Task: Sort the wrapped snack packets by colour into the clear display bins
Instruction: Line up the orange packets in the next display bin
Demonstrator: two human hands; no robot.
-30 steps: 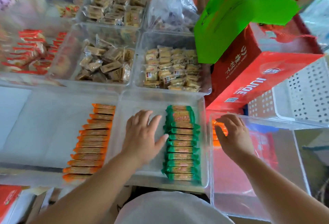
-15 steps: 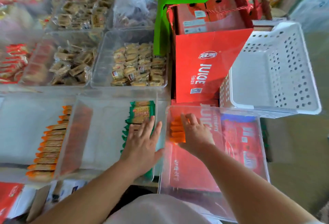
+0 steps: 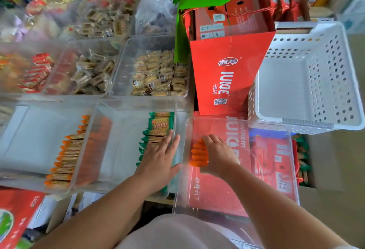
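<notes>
Your left fingers [image 3: 167, 144] lie straight and slightly spread, flat on the near half of the green packets [image 3: 160, 123]. The left hand [image 3: 158, 159] presses on them and grips nothing. That green row runs from 12 to 6 o'clock along the right wall of the middle clear bin [image 3: 122, 150], packed edge to edge.

Your right fingers [image 3: 209, 140] curl down over a small stack of orange packets [image 3: 198, 155]. The thumb is hidden, so you cannot tell how firmly the right hand [image 3: 221, 155] pinches them. The stack sits at the left wall of the right clear bin [image 3: 293, 169], at about 9 o'clock inside it, and the rest of that bin looks bare.

At 9 o'clock of your left hand, the left clear bin [image 3: 29, 140] holds a long orange row [image 3: 67, 155] against its right wall.

By the look of it, the sort is well begun but not finished. One green row and one orange row are laid, and a second orange group is only started. More packets with green ends [image 3: 303, 161] show at 3 o'clock beyond the right bin, probably yet to be sorted. All three bins have plenty of room left.

At 12 o'clock stand a red juice carton [image 3: 227, 74] and a white perforated basket [image 3: 286, 90].
</notes>
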